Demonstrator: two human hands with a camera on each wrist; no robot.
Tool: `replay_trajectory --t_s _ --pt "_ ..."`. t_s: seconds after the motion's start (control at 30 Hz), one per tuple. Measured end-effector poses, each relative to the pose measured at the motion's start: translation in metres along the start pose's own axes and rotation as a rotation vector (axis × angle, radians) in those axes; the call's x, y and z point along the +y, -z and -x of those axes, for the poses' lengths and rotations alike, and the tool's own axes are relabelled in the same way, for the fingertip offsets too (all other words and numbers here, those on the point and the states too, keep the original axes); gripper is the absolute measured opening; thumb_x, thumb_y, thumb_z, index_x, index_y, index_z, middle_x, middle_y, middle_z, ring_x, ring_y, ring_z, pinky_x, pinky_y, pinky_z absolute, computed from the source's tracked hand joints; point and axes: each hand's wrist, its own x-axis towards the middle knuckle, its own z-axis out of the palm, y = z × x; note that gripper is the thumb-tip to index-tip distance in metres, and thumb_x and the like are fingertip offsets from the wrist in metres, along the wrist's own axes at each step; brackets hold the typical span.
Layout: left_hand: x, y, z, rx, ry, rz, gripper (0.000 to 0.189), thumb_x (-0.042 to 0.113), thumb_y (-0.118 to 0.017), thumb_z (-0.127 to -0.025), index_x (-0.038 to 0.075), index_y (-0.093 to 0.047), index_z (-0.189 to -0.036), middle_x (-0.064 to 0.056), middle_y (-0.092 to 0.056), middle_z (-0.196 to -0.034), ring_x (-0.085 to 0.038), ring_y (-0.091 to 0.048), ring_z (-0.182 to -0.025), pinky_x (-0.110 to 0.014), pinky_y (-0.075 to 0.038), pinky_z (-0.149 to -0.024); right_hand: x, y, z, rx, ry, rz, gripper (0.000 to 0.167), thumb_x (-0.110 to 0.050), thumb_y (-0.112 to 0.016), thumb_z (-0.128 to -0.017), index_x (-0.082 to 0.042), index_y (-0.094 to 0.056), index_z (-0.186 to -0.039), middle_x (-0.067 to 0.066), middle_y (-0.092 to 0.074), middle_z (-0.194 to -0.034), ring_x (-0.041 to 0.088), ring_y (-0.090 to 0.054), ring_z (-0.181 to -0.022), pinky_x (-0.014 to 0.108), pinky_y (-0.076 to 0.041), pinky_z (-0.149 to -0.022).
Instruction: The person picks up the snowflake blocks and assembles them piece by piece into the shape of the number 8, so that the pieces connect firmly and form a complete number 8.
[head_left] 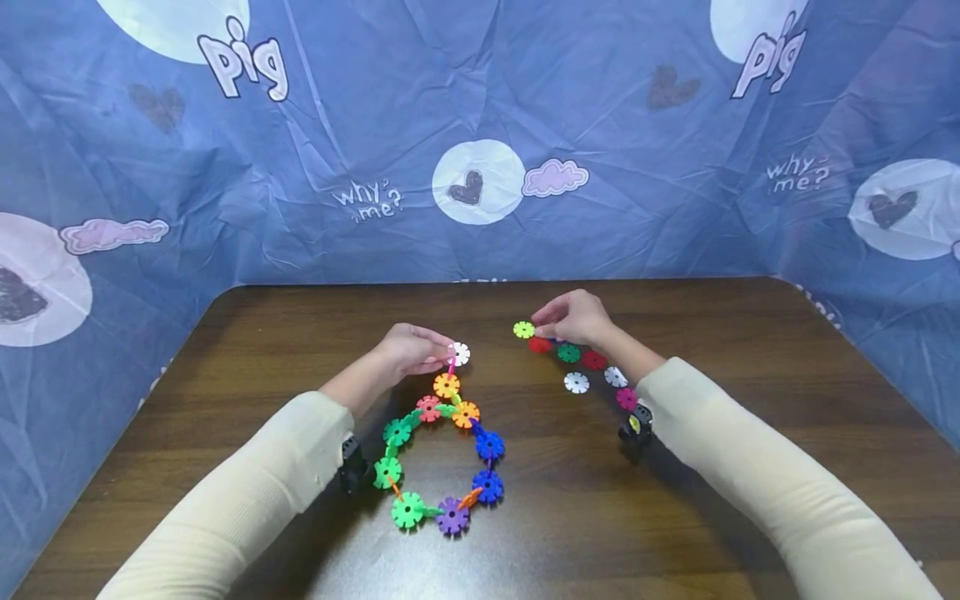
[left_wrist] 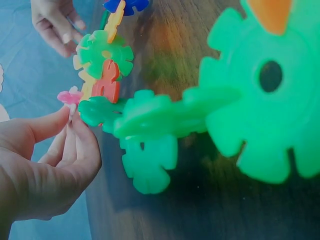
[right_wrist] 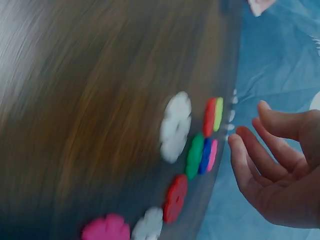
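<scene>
My left hand (head_left: 411,350) pinches a white notched plastic disc (head_left: 461,354) between thumb and fingers. Below it, a pink disc and an orange disc (head_left: 446,385) join the white one to a ring of interlocked discs, among them a green disc (head_left: 407,510), a purple disc (head_left: 453,517) and a blue disc (head_left: 488,486). In the right wrist view, my right hand (right_wrist: 280,165) hovers over loose discs with fingers loosely bent and nothing visible between them. Nearest to it are a yellow-green disc (head_left: 523,330) and a red disc (head_left: 538,344).
Other loose discs lie on the table's right side: a green one (head_left: 568,353), a white one (head_left: 577,382) and a magenta one (head_left: 627,399), with several more. Behind the brown wooden table (head_left: 300,325) hangs a blue printed cloth (head_left: 360,125).
</scene>
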Motion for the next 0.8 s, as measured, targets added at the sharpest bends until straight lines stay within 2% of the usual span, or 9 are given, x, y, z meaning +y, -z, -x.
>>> replay_trajectory --t_s 0.07,0.13,0.27,0.37,0.57,0.73,0.8 --pt "0.0 0.0 0.0 0.006 0.003 -0.003 0.029 0.005 -0.063 -0.091 -0.005 -0.062 -0.119 0.001 -0.064 -0.077 -0.005 -0.064 -0.068 -0.028 -0.055 -0.09 0.004 0.0 0.0 0.004 0.094 0.166 0.025 -0.015 -0.077 -0.08 -0.006 -0.074 -0.103 0.012 -0.075 -0.101 0.02 -0.069 -0.085 0.03 -0.053 -0.078" --pt "0.0 0.0 0.001 0.009 0.005 -0.005 0.029 0.005 -0.062 -0.091 -0.005 -0.062 -0.119 0.001 -0.065 -0.078 -0.005 -0.064 -0.069 -0.026 -0.056 -0.087 0.005 -0.002 0.0 -0.001 0.188 0.282 0.024 -0.013 -0.078 -0.078 -0.005 -0.075 -0.1 0.012 -0.075 -0.1 0.023 -0.068 -0.091 0.035 -0.052 -0.083" --pt "-0.001 0.0 0.001 0.01 0.008 0.009 0.03 0.004 -0.062 -0.091 -0.006 -0.061 -0.119 0.001 -0.065 -0.078 -0.005 -0.064 -0.068 -0.024 -0.057 -0.083 0.007 -0.007 -0.001 -0.012 0.295 0.382 0.023 -0.009 -0.081 -0.074 -0.005 -0.075 -0.096 0.011 -0.075 -0.098 0.024 -0.068 -0.089 0.036 -0.054 -0.082" --pt "-0.001 0.0 0.001 0.004 0.006 0.019 0.03 0.003 -0.062 -0.091 -0.006 -0.061 -0.119 0.0 -0.066 -0.079 -0.005 -0.064 -0.069 -0.026 -0.056 -0.086 0.008 -0.01 -0.002 -0.009 0.313 0.411 0.023 -0.008 -0.082 -0.072 -0.007 -0.075 -0.094 0.008 -0.075 -0.094 0.022 -0.067 -0.087 0.035 -0.054 -0.081" --pt "-0.001 0.0 0.0 0.01 0.005 0.013 0.029 0.005 -0.063 -0.091 -0.005 -0.062 -0.118 -0.002 -0.066 -0.084 -0.006 -0.065 -0.072 -0.031 -0.052 -0.095 0.004 -0.011 -0.002 -0.011 0.294 0.405 0.026 -0.006 -0.083 -0.069 -0.006 -0.075 -0.094 0.008 -0.075 -0.09 0.022 -0.066 -0.086 0.035 -0.055 -0.08" --pt "-0.001 0.001 0.001 0.013 0.008 0.005 0.028 0.006 -0.063 -0.091 -0.004 -0.062 -0.118 0.0 -0.066 -0.082 -0.005 -0.064 -0.071 -0.03 -0.053 -0.094 0.0 -0.012 -0.003 -0.003 0.319 0.366 0.016 -0.011 -0.085 -0.069 -0.009 -0.077 -0.083 0.004 -0.075 -0.078 0.012 -0.065 -0.072 0.026 -0.052 -0.07" --pt "-0.002 0.001 0.001 0.007 0.003 0.005 0.029 0.005 -0.062 -0.092 -0.005 -0.062 -0.119 0.001 -0.066 -0.08 -0.005 -0.064 -0.07 -0.029 -0.054 -0.092 -0.003 -0.013 -0.002 -0.012 0.33 0.315 0.011 -0.012 -0.084 -0.071 -0.008 -0.077 -0.077 0.005 -0.074 -0.073 0.008 -0.064 -0.063 0.022 -0.052 -0.063"
